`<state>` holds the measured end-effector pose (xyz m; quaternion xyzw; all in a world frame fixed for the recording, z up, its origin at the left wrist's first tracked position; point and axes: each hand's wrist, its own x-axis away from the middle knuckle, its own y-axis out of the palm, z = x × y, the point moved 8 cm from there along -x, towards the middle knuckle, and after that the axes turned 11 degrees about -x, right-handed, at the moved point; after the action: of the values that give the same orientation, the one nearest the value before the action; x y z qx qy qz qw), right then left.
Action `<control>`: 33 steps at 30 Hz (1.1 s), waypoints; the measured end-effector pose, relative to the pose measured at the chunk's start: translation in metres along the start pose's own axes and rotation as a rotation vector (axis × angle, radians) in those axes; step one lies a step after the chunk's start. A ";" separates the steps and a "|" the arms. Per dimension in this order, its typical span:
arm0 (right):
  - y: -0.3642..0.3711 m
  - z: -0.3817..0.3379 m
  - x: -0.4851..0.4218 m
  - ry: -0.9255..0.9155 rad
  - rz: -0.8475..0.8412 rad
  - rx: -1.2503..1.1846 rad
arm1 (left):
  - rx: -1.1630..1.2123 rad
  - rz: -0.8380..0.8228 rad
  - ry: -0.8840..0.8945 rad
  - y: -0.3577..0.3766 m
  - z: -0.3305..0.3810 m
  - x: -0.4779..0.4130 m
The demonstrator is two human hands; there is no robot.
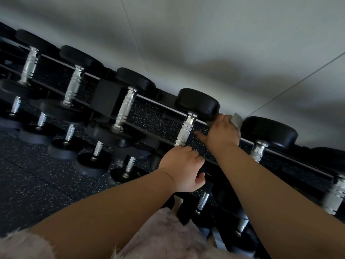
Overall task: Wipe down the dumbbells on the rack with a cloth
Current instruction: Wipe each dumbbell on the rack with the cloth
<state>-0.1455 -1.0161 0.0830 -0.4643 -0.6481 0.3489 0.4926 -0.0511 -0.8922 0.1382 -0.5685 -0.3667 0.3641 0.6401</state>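
Two hands: we are working with the left hand and the right hand on one dumbbell, which is sitting on the top tier of the rack.
Right grip: we are holding a grey cloth bunched under curled fingers, so the grip is closing narrowly round the fabric; the thumb is pointing out toward the chrome handle.
Cloth position: we are pressing it against the side of the far black head, just ahead of the knuckles, between that head and the neighbouring dumbbell on the outer side of the grip.
Left grip: we are curling the fingers over the near end of the same dumbbell, where the handle is ending, with the thumb tucking underneath; the near head is mostly hiding under the hand.
Handle position: it is running from the left fingertips away to the far head, passing just beside the right thumb.
Lower tiers: smaller dumbbells are sitting below and outward of the left grip.
Surroundings: a pale wall is rising beyond the right grip, and a speckled floor is lying beneath the rack.
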 end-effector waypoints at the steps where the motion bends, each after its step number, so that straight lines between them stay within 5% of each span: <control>1: 0.000 0.000 -0.001 -0.015 0.009 0.012 | -0.012 0.000 0.001 -0.001 0.000 0.000; 8: -0.010 -0.001 0.011 -0.259 0.097 0.077 | -0.046 -0.024 0.006 -0.002 0.002 0.001; 12: -0.046 -0.009 0.038 -0.258 0.217 -0.104 | -0.026 -0.039 -0.011 -0.001 0.001 0.000; 19: -0.099 -0.001 0.084 0.011 -0.037 -0.533 | -0.027 -0.062 0.015 -0.005 0.002 0.002; 28: -0.189 0.009 0.038 -0.081 -0.056 -0.744 | -0.020 -0.110 -0.013 0.000 0.000 -0.002; 33: -0.176 0.022 -0.030 -0.127 -0.317 -0.549 | -0.013 -0.082 -0.056 -0.001 -0.002 -0.002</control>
<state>-0.2094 -1.1017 0.2280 -0.4504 -0.8117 0.1085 0.3557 -0.0505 -0.8949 0.1389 -0.5470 -0.4096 0.3508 0.6402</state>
